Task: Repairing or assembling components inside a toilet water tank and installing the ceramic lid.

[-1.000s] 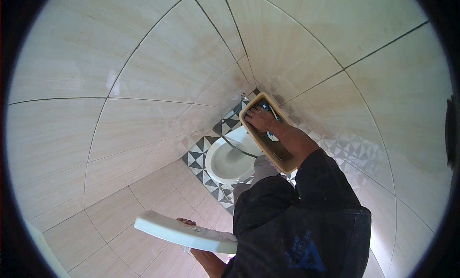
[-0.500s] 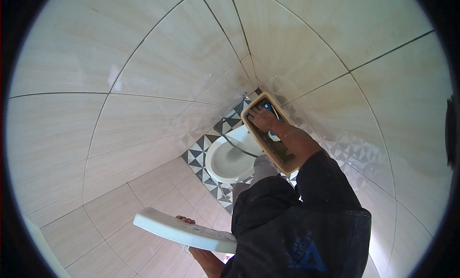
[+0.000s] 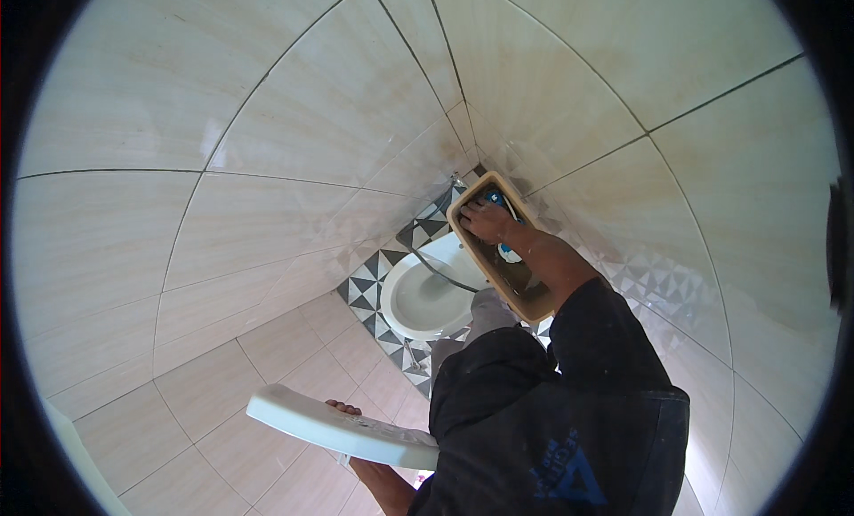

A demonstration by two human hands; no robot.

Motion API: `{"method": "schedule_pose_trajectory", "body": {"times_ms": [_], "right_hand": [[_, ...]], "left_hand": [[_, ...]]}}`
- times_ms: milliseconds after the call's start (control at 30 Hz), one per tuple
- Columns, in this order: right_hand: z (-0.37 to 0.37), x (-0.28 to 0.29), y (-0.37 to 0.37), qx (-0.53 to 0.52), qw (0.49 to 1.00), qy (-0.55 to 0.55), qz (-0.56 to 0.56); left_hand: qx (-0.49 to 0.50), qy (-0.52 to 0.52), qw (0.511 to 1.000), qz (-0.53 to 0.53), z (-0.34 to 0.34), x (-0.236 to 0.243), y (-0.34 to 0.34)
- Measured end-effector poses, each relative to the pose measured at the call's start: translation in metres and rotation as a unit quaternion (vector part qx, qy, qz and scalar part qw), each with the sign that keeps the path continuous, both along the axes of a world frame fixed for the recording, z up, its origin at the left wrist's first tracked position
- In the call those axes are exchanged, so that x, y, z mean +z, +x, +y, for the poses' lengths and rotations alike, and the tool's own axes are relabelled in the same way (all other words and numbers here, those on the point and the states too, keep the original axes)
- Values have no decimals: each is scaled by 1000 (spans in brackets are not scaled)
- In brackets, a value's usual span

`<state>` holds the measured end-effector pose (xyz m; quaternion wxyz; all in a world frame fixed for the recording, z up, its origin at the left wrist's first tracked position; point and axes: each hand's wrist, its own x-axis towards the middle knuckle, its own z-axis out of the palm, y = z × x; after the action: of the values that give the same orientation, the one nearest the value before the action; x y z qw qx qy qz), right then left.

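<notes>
One white lid [image 3: 302,418] sits at seven o'clock, the left hand [image 3: 343,407] curling fingers over its edge. At two o'clock, the right hand [image 3: 485,221] dips into the tan tank [image 3: 490,271], fingers slightly parted, grip hard to tell.

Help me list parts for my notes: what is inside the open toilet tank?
Inside the tank are the right hand, blue and white parts and what looks like water. The hand and forearm cover what lies beneath them; whether the fingers hold anything can't be seen.
</notes>
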<state>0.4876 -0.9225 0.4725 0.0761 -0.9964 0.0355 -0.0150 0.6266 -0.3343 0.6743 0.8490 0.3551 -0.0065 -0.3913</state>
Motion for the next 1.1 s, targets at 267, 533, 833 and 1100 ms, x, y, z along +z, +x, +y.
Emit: {"method": "schedule_pose_trajectory", "body": {"times_ms": [267,533,833,1100], "right_hand": [[-3,-13,10,-42,998,22,42],[-4,-20,10,-46,996,23,77],[-2,1,6,0,1000,5,-1],[-2,-3,8,4,999,-4,52]], "left_hand": [[-9,-9,1000,-8,5,-6,4],[78,59,994,39,-6,-1,-4],[88,97,991,15,-6,4,-7],[96,95,991,25,-10,5,-8]]}}
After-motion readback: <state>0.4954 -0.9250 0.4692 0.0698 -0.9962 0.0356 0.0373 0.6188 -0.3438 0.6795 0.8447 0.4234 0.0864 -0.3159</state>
